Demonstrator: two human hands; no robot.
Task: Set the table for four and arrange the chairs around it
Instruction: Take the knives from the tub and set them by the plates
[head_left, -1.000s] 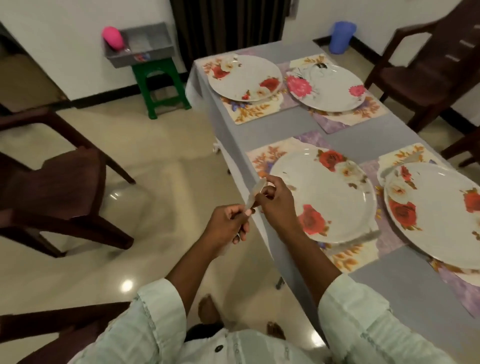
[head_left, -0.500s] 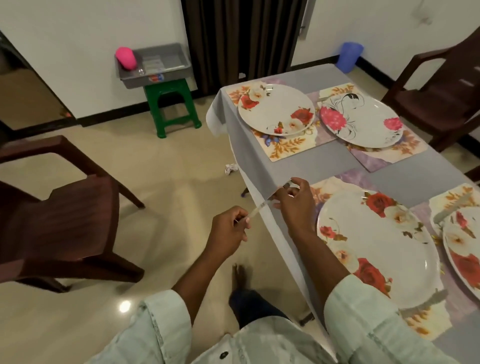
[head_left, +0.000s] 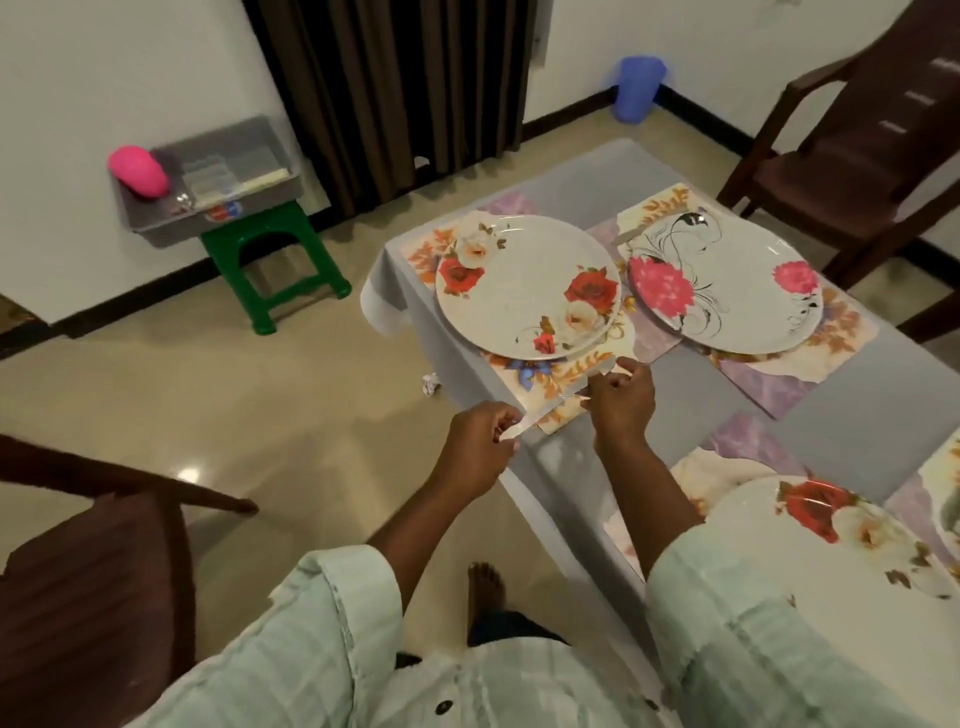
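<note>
My left hand (head_left: 480, 447) grips the near end of a slim silver utensil (head_left: 550, 408), and my right hand (head_left: 621, 400) pinches its far end. The utensil hangs over the front corner of the floral placemat (head_left: 545, 374) under the far-left red-rose plate (head_left: 527, 286). A pink-flowered plate (head_left: 727, 280) sits to the right of that one on its own mat. Another red-rose plate (head_left: 831, 545) lies close to me at the lower right. All stand on the grey-clothed table (head_left: 691, 384).
A dark brown chair (head_left: 93, 582) stands on the floor at my left, another (head_left: 857, 156) beyond the table's far right. A green stool (head_left: 270, 260) by the wall carries a grey tray (head_left: 208, 192) and a pink object (head_left: 137, 171). A blue bin (head_left: 636, 88) stands at the back wall.
I have walked along the table's left side from the near plate to the far-left setting. Both hands still hold the utensil, which now hangs over that placemat's corner.
</note>
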